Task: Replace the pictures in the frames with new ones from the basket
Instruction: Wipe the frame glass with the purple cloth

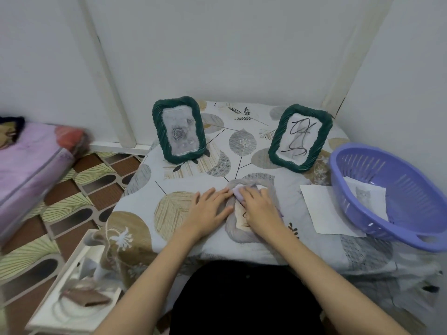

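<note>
Two green frames (179, 130) stand filled at the back, your left hand (208, 211) lies flat and spread beside the grey frame (235, 213) your right hand (260, 209) presses, fingers straight, while the basket (396, 199) holds one last picture (365, 195).

Both hands (235, 209) on flat grey frame (232, 226), two green frames (179, 129) upright, purple basket (396, 197)

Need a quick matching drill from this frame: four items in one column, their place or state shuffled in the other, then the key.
1. rose picture frame
2. scribble picture frame
3. grey frame
4. cat picture

A. inside the purple basket
B. lying flat under both hands
C. standing at back left of the table
D. standing at back right, beside the basket

Pairs: 1-C, 2-D, 3-B, 4-A
</note>
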